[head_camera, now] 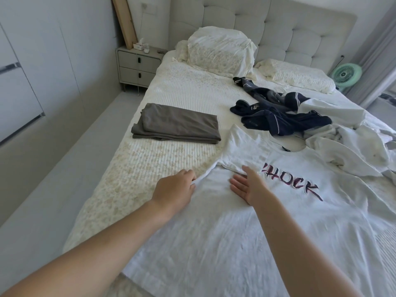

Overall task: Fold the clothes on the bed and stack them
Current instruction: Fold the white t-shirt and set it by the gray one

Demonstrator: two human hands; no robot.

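White T-shirt (pixel 246 221) fold in hand: left hand (pixel 174 190) pinches its side edge, right hand (pixel 249 186) flat, released. Next, carry edge inward.

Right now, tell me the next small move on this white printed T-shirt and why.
Probably fold the side edge inward: the left hand already pinches the white printed T-shirt at its edge, the right hand lies flat beside the print as a crease line, and the sleeve is tucked in.

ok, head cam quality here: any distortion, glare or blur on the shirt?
Head view: wide-angle bends the wardrobe doors and the headboard; light is soft and even, with no hard shadows; the white T-shirt is bright but its creases and print stay readable; both hands look sharp.
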